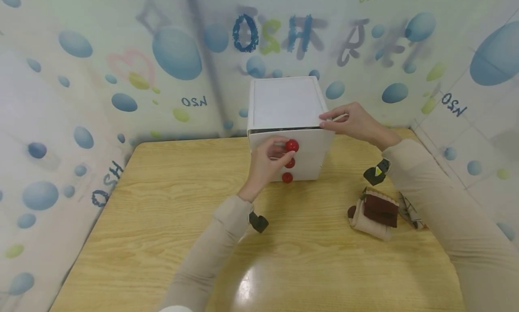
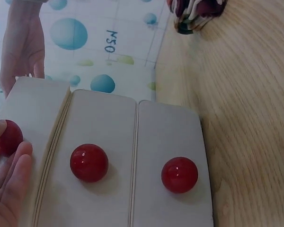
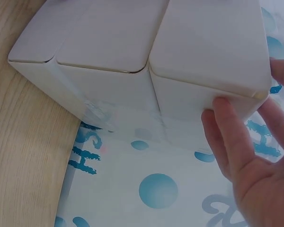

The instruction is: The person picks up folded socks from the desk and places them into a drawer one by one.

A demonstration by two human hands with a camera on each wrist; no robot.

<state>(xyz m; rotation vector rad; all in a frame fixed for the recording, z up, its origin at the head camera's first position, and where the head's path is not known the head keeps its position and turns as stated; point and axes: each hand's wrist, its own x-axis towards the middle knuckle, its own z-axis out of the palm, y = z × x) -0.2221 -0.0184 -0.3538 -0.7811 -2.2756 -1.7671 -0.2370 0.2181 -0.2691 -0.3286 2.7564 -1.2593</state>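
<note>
A white drawer box [image 1: 288, 102] with three red round knobs stands near the far wall. My left hand [image 1: 267, 161] pinches the top red knob [image 2: 10, 138] between thumb and fingers. The top drawer's front [image 2: 35, 106] sticks out past the two below, and a dark gap shows along its upper edge in the head view. The middle knob [image 2: 89, 162] and bottom knob [image 2: 179, 175] are untouched. At the box's upper right front corner, my right hand [image 1: 352, 122] lays fairly straight fingers [image 3: 232, 127] against the side of the top drawer.
Folded beige and brown cloth pieces [image 1: 375, 213] lie on the wooden table [image 1: 170, 222] at the right, beside a patterned one [image 1: 410, 210] partly behind my right sleeve. Walls with blue dots [image 1: 178, 52] enclose the table at the back and sides.
</note>
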